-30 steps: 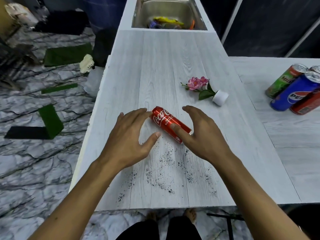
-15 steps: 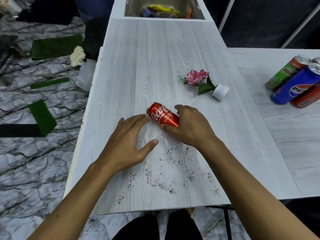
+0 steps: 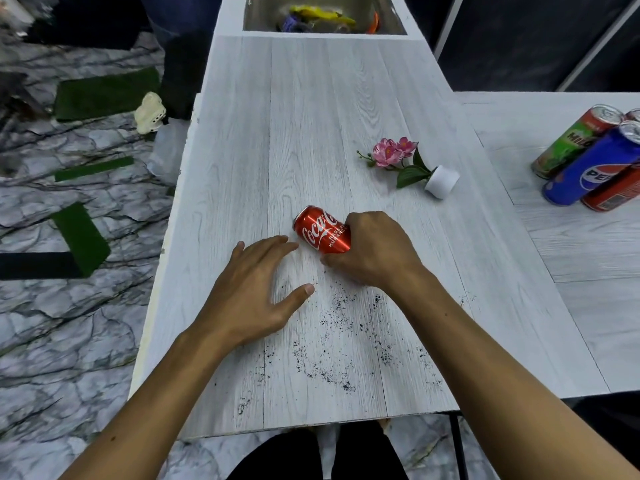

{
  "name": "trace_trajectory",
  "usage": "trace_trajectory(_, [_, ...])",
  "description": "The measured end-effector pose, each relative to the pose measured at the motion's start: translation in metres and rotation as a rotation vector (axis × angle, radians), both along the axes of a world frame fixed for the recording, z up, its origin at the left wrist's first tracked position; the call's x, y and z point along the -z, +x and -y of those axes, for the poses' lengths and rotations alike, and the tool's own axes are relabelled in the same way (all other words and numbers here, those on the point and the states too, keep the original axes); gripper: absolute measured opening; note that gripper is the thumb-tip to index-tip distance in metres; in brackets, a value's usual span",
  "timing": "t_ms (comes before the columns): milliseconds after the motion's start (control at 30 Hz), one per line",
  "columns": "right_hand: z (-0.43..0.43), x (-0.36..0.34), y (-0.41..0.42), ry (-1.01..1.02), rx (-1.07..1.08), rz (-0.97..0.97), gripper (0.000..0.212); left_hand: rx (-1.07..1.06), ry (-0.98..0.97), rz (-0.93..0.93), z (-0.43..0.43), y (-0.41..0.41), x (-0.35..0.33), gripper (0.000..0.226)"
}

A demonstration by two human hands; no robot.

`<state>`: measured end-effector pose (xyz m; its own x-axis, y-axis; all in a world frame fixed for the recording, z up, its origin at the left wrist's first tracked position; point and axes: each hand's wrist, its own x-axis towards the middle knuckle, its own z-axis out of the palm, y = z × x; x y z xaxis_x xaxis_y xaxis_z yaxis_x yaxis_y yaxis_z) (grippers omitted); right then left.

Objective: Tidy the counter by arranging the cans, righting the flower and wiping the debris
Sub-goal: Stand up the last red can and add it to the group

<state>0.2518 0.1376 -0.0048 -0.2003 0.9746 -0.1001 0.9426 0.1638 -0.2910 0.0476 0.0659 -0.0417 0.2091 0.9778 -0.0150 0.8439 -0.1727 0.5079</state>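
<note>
A red Coca-Cola can (image 3: 320,230) lies on its side in the middle of the white wooden counter (image 3: 311,116). My right hand (image 3: 375,252) grips its near end, fingers curled round it. My left hand (image 3: 256,289) rests flat on the counter just left of the can, fingers spread, holding nothing. A pink flower in a small white pot (image 3: 441,180) lies tipped over to the far right of the can. Dark debris specks (image 3: 332,344) are scattered on the counter between my forearms. Upright at the right edge stand a green can (image 3: 571,143), a blue Pepsi can (image 3: 592,169) and a red can (image 3: 613,194).
A steel sink (image 3: 325,15) with coloured items inside sits at the far end of the counter. The counter's left edge drops to a marbled floor with green mats (image 3: 81,235). A second white table surface (image 3: 595,258) adjoins on the right.
My right hand has closed round the Coca-Cola can, which it was only reaching over before. The left hand stays flat on the counter. The view has dipped slightly toward the counter.
</note>
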Motion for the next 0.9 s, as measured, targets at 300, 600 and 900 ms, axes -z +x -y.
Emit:
trace_trajectory(300, [0.008,0.003,0.010,0.016,0.035,-0.117,0.056,0.016,0.000,0.001,0.001,0.000,0.000,0.077])
trace_trajectory(600, [0.035,0.003,0.037,0.103,0.187,-0.502,0.063,0.045,0.011,0.002,-0.003,0.011,-0.002,0.077])
trace_trajectory(900, [0.063,0.010,0.079,0.189,0.268,-0.699,0.061,0.134,0.033,0.007,-0.012,0.043,-0.009,0.077])
